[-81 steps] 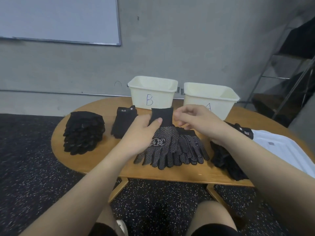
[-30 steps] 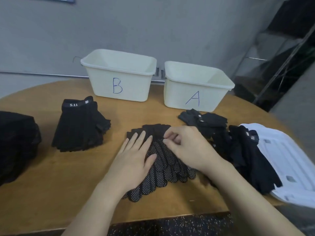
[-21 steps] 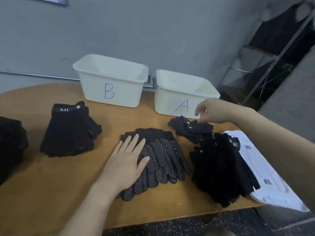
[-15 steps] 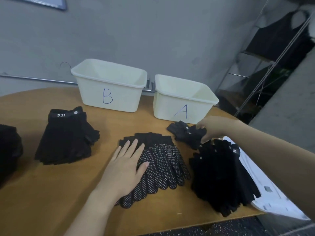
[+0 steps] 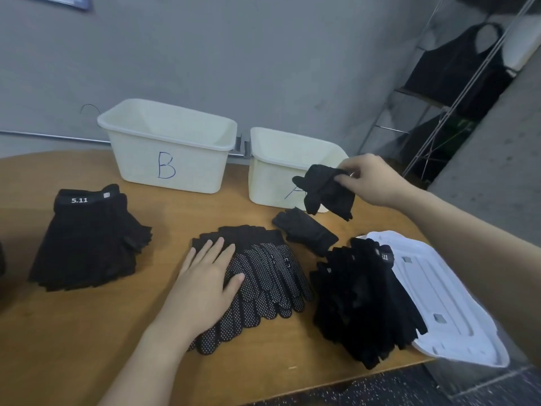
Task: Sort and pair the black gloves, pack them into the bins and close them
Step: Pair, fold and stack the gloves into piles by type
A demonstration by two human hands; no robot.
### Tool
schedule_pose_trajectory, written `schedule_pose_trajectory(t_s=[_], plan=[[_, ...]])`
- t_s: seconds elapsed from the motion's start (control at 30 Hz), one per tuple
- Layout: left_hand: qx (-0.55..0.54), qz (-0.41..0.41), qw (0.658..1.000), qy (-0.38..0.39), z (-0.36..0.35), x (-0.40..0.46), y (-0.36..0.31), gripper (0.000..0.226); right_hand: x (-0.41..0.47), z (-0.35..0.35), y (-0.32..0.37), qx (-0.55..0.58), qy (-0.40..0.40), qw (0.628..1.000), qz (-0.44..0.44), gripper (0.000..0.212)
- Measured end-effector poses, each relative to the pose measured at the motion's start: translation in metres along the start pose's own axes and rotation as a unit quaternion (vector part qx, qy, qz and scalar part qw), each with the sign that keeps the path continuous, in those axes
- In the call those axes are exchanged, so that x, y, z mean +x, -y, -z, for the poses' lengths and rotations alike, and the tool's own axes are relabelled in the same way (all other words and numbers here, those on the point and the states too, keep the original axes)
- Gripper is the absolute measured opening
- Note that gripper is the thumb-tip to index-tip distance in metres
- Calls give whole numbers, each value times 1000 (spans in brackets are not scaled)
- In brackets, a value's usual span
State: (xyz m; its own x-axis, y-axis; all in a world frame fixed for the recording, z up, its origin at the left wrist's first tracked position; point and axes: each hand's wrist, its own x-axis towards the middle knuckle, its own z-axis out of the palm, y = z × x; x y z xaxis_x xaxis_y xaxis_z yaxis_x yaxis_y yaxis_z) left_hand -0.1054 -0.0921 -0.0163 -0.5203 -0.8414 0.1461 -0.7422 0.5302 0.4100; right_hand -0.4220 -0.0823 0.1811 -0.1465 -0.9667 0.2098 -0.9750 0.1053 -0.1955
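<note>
The person is in the sorting step. The right hand (image 5: 370,180), in the upper right of the frame, pinches a plain black glove (image 5: 328,192) by its cuff and holds it in the air, in front of the bin marked A (image 5: 272,171). The glove hangs crumpled, so I cannot say if it is one glove or two folded together. The left hand (image 5: 209,276) lies flat, with straight fingers, on the fan of dotted grip gloves (image 5: 263,276) at the centre of the wooden table (image 5: 73,332); it presses on them and grasps nothing.

Another plain glove (image 5: 304,230) lies on the table just below the lifted one. A big loose heap of black gloves (image 5: 360,300) is at the lower right, partly on the white bin lids (image 5: 439,288). A neat stack of gloves with a "5.11" cuff label (image 5: 87,238) sits at the left. The bin marked B (image 5: 167,145) stands at the upper centre. Both bins are open, and no gloves show in the parts of them that I can see.

In my judgement, the next move calls for matching the lifted glove with its partner, probably the one lying below it, and laying the two flat together. The soft cloth folds easily, so the other hand may be needed to straighten it.
</note>
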Motion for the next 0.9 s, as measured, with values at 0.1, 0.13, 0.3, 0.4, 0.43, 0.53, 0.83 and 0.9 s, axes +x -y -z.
schedule_pose_trajectory(t_s=[0.1, 0.13, 0.3, 0.4, 0.43, 0.53, 0.83, 0.9], plan=[[-114, -10, 993, -42, 6, -4, -6, 70, -11, 16, 29, 72, -7, 997, 25, 15], [-186, -7, 981, -59, 10, -7, -9, 71, -16, 19, 40, 106, 3, 994, 29, 15], [-555, 27, 829, -68, 37, -22, -18, 85, -47, 8, 99, 351, 95, 931, 20, 18], [-652, 43, 755, -60, 51, -34, -11, 80, -68, -22, 125, 465, 160, 871, -9, 29], [-681, 46, 728, -53, 55, -38, -8, 76, -75, -32, 132, 490, 182, 853, -16, 28], [-714, 69, 694, -56, 64, -53, -2, 52, -91, -63, 147, 506, 229, 831, -31, 26], [-465, 172, 868, -34, 61, -74, 34, 17, -113, -131, 154, 387, 263, 879, -93, 30], [-336, 189, 920, -64, 55, -73, 41, 30, -112, -143, 156, 359, 272, 887, -100, 32]])
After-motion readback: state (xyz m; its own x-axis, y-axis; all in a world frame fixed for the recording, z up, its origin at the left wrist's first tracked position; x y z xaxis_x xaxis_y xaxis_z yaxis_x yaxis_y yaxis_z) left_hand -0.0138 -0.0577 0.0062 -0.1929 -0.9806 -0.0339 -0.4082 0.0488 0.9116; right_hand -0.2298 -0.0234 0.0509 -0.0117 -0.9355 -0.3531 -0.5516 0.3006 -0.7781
